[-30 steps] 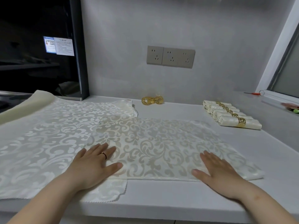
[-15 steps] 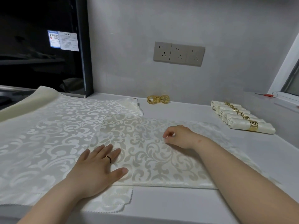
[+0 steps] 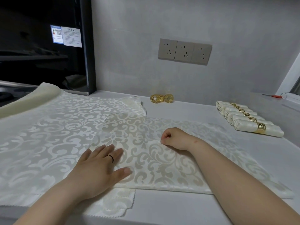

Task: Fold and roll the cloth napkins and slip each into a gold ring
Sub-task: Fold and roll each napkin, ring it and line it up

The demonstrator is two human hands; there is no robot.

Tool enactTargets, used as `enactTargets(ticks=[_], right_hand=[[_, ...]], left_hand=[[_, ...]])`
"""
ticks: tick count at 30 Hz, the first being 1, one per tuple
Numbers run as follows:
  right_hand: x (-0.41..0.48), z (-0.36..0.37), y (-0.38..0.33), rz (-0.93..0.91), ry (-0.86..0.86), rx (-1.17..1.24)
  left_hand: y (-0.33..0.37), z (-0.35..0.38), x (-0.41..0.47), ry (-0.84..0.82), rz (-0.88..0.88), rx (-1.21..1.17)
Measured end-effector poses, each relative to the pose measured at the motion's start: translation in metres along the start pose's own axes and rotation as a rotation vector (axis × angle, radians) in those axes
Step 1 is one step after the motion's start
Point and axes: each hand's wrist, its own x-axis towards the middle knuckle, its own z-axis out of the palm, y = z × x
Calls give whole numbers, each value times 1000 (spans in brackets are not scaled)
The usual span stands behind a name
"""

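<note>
A pale grey surface (image 3: 186, 111) runs back to a grey wall (image 3: 129, 46), where a beige plate of three sockets (image 3: 185, 51) is fixed above the far edge, about midway along it. At the far left corner stands a glossy black unit (image 3: 86, 46) with two paper labels (image 3: 67, 35) on its dark front, and a metal rim (image 3: 9, 85) shows below it at the left edge. Near the far right corner a small red-handled tool (image 3: 276, 96) lies on a ledge beside a white window frame (image 3: 290, 75).
</note>
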Motion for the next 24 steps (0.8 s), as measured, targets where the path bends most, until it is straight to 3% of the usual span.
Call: enactTargets(ticks=[13, 20, 24], right_hand=[[15, -14, 5, -43, -7, 47], [69, -46, 32, 134, 169, -409], [95, -53, 43, 212, 138, -430]], left_hand=[[36, 14, 36, -11, 179, 55], [33, 20, 39, 26, 165, 67], [32, 20, 42, 20, 174, 58]])
